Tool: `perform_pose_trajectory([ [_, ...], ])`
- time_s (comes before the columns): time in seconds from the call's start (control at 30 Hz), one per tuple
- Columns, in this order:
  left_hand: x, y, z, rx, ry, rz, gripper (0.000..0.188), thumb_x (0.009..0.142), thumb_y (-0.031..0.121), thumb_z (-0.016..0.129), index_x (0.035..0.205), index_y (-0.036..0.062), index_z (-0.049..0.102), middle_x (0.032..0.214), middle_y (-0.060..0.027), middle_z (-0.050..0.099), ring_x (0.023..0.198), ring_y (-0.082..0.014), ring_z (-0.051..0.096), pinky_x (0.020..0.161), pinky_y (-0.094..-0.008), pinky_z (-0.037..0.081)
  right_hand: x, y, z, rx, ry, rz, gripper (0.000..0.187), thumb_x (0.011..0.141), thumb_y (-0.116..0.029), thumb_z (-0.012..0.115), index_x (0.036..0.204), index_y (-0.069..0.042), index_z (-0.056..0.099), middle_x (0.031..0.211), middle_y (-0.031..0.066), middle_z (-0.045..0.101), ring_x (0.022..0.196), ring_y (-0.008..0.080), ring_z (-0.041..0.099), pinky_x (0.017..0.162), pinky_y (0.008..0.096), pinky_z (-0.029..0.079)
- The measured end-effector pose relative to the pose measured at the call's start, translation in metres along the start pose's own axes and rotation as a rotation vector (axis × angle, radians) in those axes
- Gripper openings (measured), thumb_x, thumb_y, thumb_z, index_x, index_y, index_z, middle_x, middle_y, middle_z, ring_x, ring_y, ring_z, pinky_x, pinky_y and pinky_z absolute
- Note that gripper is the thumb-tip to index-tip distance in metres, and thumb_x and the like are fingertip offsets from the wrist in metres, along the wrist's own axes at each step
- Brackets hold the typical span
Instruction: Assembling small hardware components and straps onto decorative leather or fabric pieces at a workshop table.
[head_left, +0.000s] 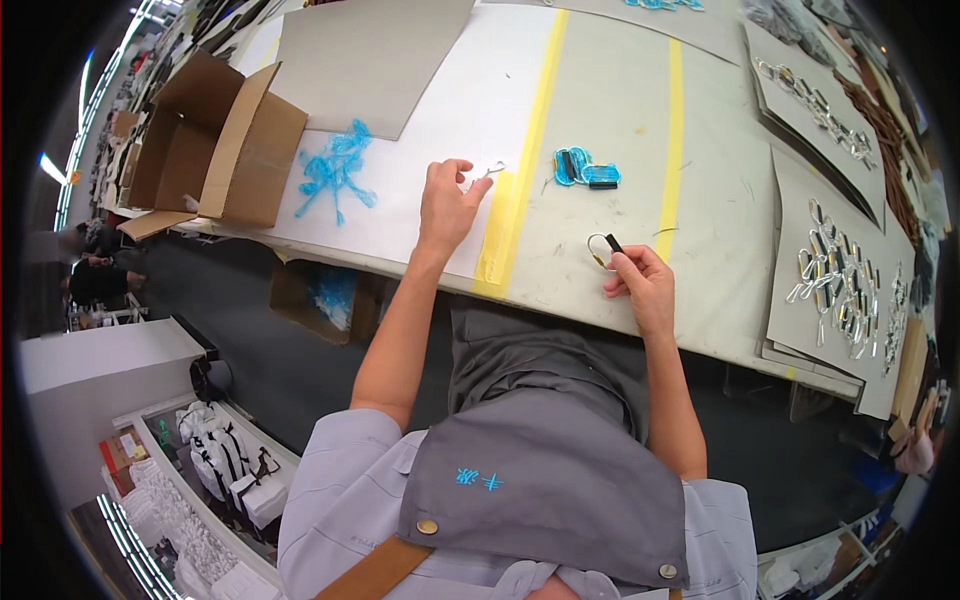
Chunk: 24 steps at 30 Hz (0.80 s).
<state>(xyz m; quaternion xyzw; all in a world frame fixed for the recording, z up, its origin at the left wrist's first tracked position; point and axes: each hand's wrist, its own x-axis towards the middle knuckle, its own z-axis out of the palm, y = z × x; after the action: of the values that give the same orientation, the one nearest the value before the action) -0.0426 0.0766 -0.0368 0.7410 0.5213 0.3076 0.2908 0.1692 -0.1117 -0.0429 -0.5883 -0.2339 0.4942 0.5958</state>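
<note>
My right hand [642, 285] pinches a carabiner-like metal loop [597, 250] with a black section, held just above the table near its front edge. My left hand [449, 205] is over the white part of the table, its thumb and fingers apart. Just past the left thumb tip lies a small silver metal piece [496, 168]; whether the thumb touches it, I cannot tell. Beyond and between the hands, a few similar loops [587, 170] with black sections lie together in blue plastic film. A crumpled heap of blue film [337, 172] is to the left.
An open cardboard box [252, 150] stands at the table's left end, beside a grey board [370, 60]. Yellow tape strips [525, 150] cross the table. On the right, stacked grey boards [800, 325] carry many metal loops [840, 285]. Under the table sits another box [300, 305] with blue film.
</note>
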Motion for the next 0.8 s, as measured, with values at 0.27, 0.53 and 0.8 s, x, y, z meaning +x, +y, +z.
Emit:
perform_pose_trajectory([
  [0.27,0.043,-0.004,0.021,0.471,-0.225,0.198,0.018,0.079,0.016,0.066,0.089,0.0018,0.062,0.091,-0.0114,0.059,0.090,-0.0296,0.053,0.083,-0.0408,0.038,0.003,0.003,-0.002,0.030,0.017,-0.026,0.014,0.089,-0.010,0.061,0.094,0.003,0.060,0.079,0.0060,0.061,0.062,0.0115,0.060,0.055,0.0243,0.052],
  [0.53,0.036,0.029,0.017,-0.379,-0.098,-0.054,0.008,0.086,0.006,0.061,0.088,-0.0005,0.057,0.080,-0.0047,0.060,0.070,-0.0129,0.057,0.062,-0.0259,0.046,0.007,0.007,-0.011,0.126,0.034,-0.019,0.014,0.089,-0.010,0.059,0.097,0.001,0.060,0.083,0.0076,0.063,0.068,0.0144,0.064,0.065,0.0267,0.054],
  [0.8,-0.048,0.067,0.038,-1.173,-0.488,-0.411,0.030,0.083,0.002,0.065,0.110,-0.0027,0.053,0.082,-0.0030,0.057,0.072,-0.0118,0.057,0.067,-0.0222,0.046,0.001,-0.012,0.003,0.314,-0.056,0.052,0.011,0.090,-0.010,0.059,0.095,-0.001,0.057,0.080,0.0089,0.064,0.066,0.0164,0.065,0.059,0.0268,0.055],
])
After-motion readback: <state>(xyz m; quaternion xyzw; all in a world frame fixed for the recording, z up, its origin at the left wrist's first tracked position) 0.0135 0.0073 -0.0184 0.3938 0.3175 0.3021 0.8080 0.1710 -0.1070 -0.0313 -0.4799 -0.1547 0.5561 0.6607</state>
